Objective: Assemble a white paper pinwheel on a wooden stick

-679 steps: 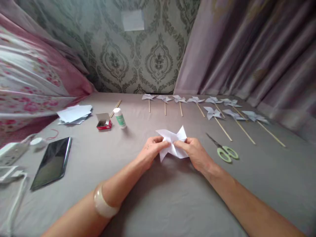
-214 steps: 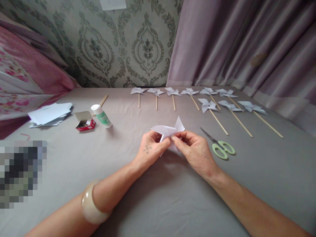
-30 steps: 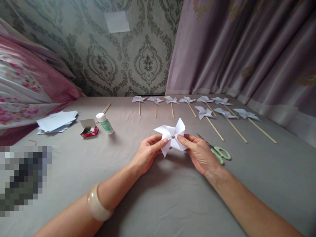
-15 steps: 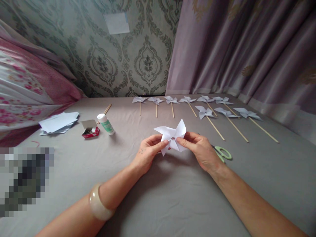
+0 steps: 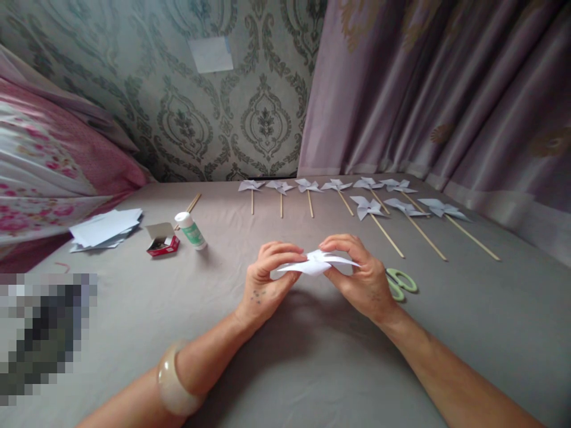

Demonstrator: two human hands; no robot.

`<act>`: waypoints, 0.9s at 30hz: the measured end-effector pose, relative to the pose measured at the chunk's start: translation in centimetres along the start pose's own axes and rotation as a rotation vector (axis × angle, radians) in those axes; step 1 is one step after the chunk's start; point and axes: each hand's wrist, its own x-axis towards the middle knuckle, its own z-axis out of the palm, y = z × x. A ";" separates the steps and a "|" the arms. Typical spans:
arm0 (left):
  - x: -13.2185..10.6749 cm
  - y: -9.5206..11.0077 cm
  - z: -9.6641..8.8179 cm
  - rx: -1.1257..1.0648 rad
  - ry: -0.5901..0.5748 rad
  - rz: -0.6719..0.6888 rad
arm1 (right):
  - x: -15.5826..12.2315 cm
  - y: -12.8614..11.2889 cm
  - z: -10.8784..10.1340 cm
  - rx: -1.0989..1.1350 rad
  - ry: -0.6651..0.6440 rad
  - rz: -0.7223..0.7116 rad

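A white paper pinwheel (image 5: 316, 265) without a stick is held edge-on between both hands, above the cloth-covered surface. My left hand (image 5: 270, 279) pinches its left side, fingers on top and thumb below. My right hand (image 5: 359, 276) grips the right side in the same way. The pinwheel's centre is mostly hidden by the tilt and the fingers. Just right of my right hand lies a pair of green-handled scissors (image 5: 404, 281), its blades out of sight behind the hand.
Several finished pinwheels on wooden sticks (image 5: 388, 235) lie in rows at the back right. At left are a glue stick (image 5: 191, 230), a small red box (image 5: 163, 245) of small metal pieces, loose wooden sticks (image 5: 194, 203) and a stack of white paper (image 5: 107, 227).
The pinwheel has been tipped from facing me to nearly flat. My fingers have come over its top and my thumbs have gone underneath. The view has tilted slightly upward.
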 end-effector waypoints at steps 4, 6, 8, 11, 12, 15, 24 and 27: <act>-0.1 0.1 -0.2 0.077 -0.014 0.058 | 0.0 0.0 -0.2 -0.024 -0.020 -0.070; -0.1 0.2 -0.2 0.089 -0.030 0.082 | 0.0 0.0 -0.2 -0.034 -0.027 -0.090; -0.1 0.3 -0.2 0.101 -0.042 0.102 | 0.0 0.0 -0.2 -0.045 -0.029 -0.102; -0.1 0.6 -0.1 0.124 -0.059 0.101 | -0.1 -0.2 -0.3 -0.066 -0.044 -0.103; -0.1 0.6 -0.1 0.130 -0.063 0.094 | -0.1 -0.3 -0.2 -0.074 -0.055 -0.101; -0.1 0.8 0.1 0.119 -0.063 0.051 | -0.1 -0.6 -0.1 -0.090 -0.090 -0.094; 0.0 0.7 0.2 -0.016 -0.105 -0.143 | -0.3 -0.6 0.3 -0.056 -0.138 -0.018; -0.1 0.7 0.1 -0.015 -0.125 -0.142 | -0.3 -0.5 0.3 -0.039 -0.146 0.012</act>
